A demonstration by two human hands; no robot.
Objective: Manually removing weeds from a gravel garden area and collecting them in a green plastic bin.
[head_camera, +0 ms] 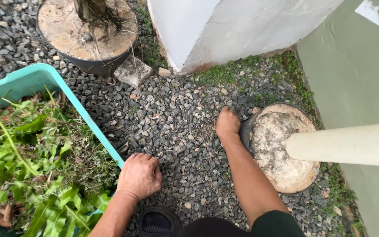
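Left hand [140, 175] fisted on gravel [176, 123]; right hand [227, 123] pinching there, catch unclear; teal tub [73, 101] heaped with pulled weeds [31, 166]; moss [224, 72] remains.

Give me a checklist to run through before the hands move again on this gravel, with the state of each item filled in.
1. Left hand free: cannot tell; it rests knuckles up and curled on the gravel, palm hidden.
2. Right hand placed: ok; it is pressed on the gravel beside the black pot that holds the white pole.
3. Turquoise tub within reach: ok; its rim lies next to the left hand.
4. Room in the tub: cannot tell; pulled weeds cover what shows.
5. Weeds left: not ok; green growth remains along the white wall.
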